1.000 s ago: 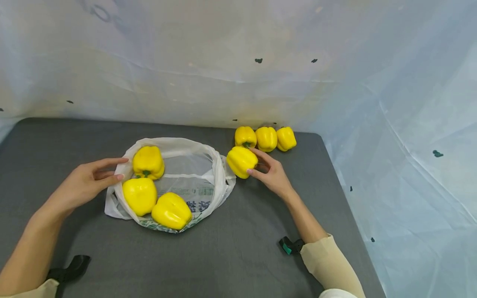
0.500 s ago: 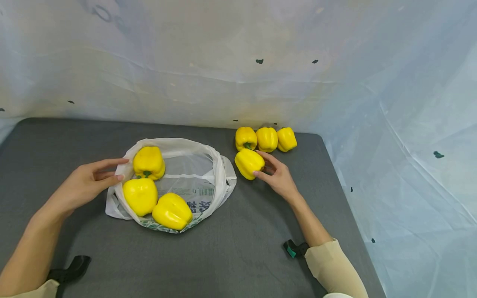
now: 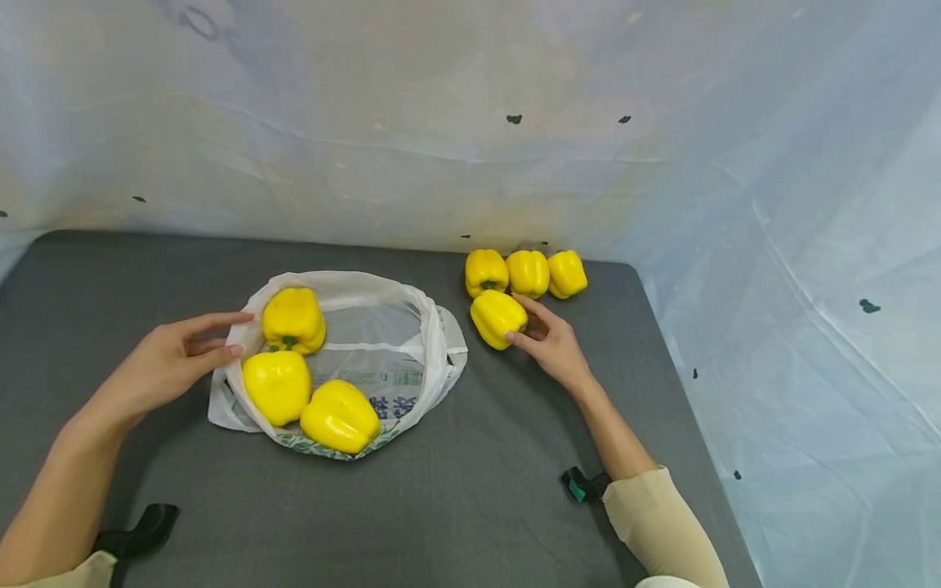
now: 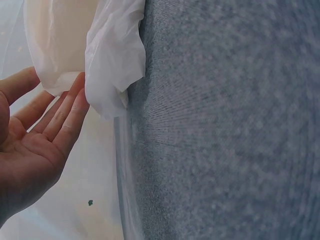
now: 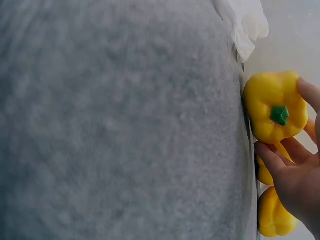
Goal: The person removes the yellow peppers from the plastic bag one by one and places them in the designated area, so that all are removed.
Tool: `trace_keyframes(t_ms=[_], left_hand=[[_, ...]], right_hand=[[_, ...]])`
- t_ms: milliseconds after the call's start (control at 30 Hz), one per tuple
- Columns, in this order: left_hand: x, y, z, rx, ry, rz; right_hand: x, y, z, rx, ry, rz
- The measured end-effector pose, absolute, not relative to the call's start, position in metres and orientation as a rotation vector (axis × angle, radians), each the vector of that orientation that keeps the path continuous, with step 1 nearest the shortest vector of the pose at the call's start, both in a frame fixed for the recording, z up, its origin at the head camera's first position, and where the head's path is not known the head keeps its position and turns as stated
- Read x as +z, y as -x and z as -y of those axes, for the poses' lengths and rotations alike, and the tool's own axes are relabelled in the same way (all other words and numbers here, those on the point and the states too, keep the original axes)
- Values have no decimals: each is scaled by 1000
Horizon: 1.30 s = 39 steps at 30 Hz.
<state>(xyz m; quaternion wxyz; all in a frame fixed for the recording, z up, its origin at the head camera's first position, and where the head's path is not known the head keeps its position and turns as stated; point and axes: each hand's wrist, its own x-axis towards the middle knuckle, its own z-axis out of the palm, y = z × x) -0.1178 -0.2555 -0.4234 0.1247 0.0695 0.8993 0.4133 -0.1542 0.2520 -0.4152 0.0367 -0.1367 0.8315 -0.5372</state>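
Observation:
Several yellow bell peppers are here, with green stems visible on some. In the head view, my right hand [image 3: 547, 341] holds one yellow bell pepper [image 3: 498, 319] between thumb and fingers, in front of the back row. Its green stem faces the right wrist view, where fingers and thumb lie around the pepper [image 5: 265, 102]. My left hand [image 3: 171, 359] touches the left rim of an open white plastic bag [image 3: 360, 286] with extended fingers. Inside the bag lie three peppers: one at the back [image 3: 294, 314], one at the left [image 3: 275, 388], one at the front [image 3: 340, 416].
Three more yellow peppers [image 3: 528, 273] stand in a row at the table's back edge, behind the right hand. Pale plastic sheeting [image 3: 412, 163] rises behind and to the right of the dark grey table [image 3: 412, 523]. Black straps [image 3: 140, 531] sit on the forearms.
My right hand has moved right with the bell pepper, away from the bag and in front of the back row. The left hand and the bag have stayed in place.

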Motion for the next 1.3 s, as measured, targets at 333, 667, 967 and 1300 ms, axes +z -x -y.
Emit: trace_keyframes(t_ms=[333,667,967,1300], left_hand=[[-424,118,255,1188,-202,-2629],[-423,118,254,1187,-190,-2625],[-423,117,255,1204,-181,-2617],[-423,117,255,1211,-192,-2624]], right_hand=[[-421,158,-257,-1674,395,-2521],[-422,158,-257,-1697,378,-2494],[-417,158,-255,-1662,383,-2512],[-412,158,-252,-1746,479,-2583]])
